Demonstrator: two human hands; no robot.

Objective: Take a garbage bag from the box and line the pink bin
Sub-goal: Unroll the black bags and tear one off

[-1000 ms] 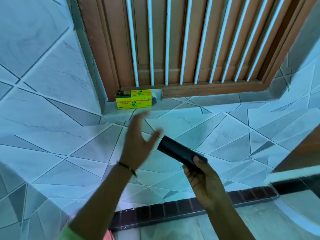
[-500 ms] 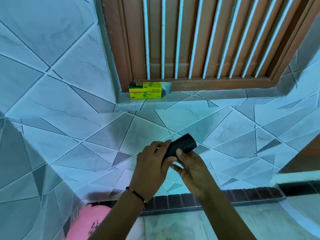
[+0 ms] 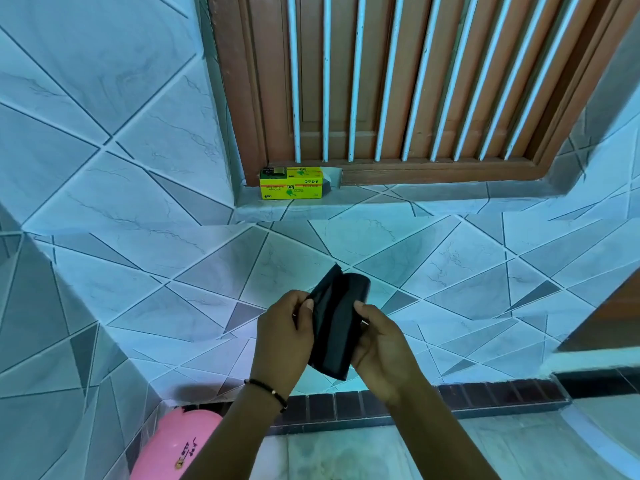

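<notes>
The black, thin plastic garbage-bag roll (image 3: 337, 323), light, limp and slippery, is pinched by the left hand (image 3: 284, 336) at its loose nine-o'clock edge, the right hand (image 3: 382, 344) clamped at three o'clock.

pale blue tiled wall (image 3: 114, 216), brown wooden window (image 3: 398, 81) with white bars (image 3: 353, 98), dark brick-like strip (image 3: 450, 400)

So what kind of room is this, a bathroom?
Probably a bathroom or wash area in a home, though I can't be sure. Pale tiled walls run all around, a wooden window with white bars sits above a tiled ledge, and a pink bin stands in the corner.
</notes>
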